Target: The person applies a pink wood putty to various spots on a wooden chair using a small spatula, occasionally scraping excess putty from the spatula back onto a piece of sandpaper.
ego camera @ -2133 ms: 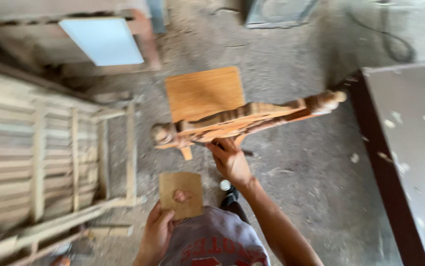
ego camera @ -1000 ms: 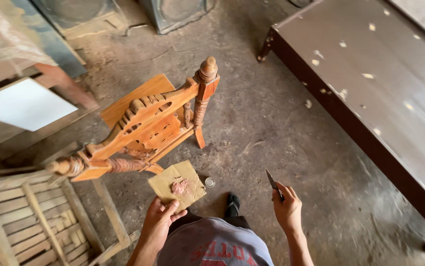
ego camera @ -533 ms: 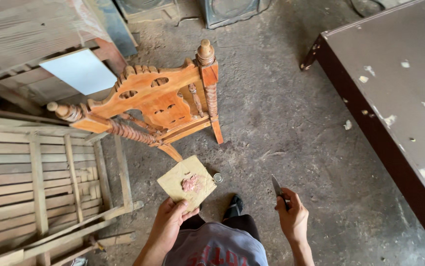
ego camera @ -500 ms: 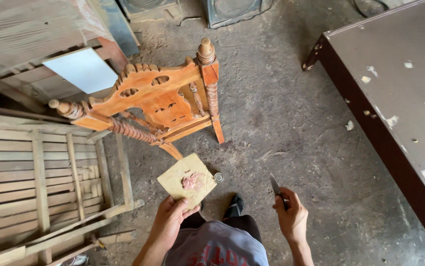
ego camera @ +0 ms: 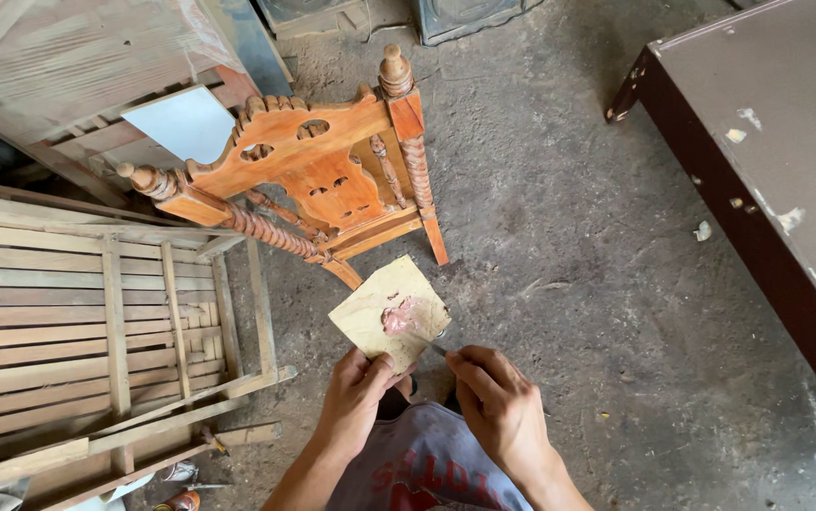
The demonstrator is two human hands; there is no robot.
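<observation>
Gripping small square tan board (ego camera: 389, 315) smeared with pink putty (ego camera: 400, 316), left hand (ego camera: 356, 405) fingers closed; right hand (ego camera: 500, 409) fingers pinching thin metal blade (ego camera: 433, 346).

1 head-worn view, steeply downward, close over hands, floor beyond
</observation>
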